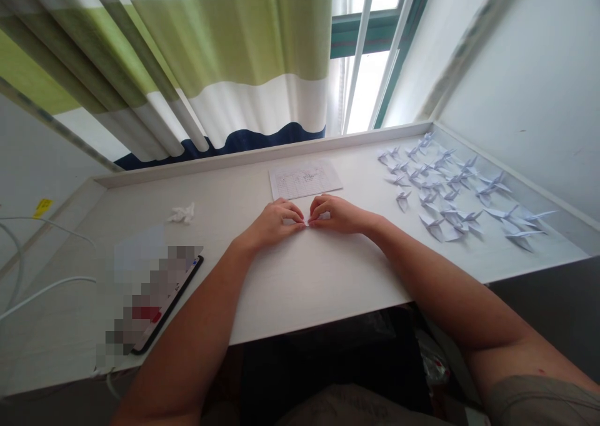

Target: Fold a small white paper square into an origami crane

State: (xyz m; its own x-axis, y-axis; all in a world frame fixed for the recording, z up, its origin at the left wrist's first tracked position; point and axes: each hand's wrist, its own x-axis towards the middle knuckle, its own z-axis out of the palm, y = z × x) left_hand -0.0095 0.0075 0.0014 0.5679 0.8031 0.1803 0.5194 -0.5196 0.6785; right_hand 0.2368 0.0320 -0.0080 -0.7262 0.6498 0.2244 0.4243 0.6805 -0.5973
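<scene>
Near the middle of the white desk [290, 288], my left hand [280, 222] and my right hand [335, 215] meet with fingertips pinched. Between them is a small piece of white paper [307, 220], mostly hidden by the fingers, so its folded shape cannot be made out. Both hands are closed on it, thumbs toward each other. Just beyond the fingers lies a sheet with printed or written lines [304, 179]. Over to the right stand several folded white paper cranes [440, 188] in a loose group.
A crumpled white tissue [182, 214] lies left of my hands. Nearer on the left is a tablet-like device [173, 301] with a blurred screen, beside white cables [51, 282]. A raised rim [262, 155] borders the desk's back, below a striped curtain [234, 51].
</scene>
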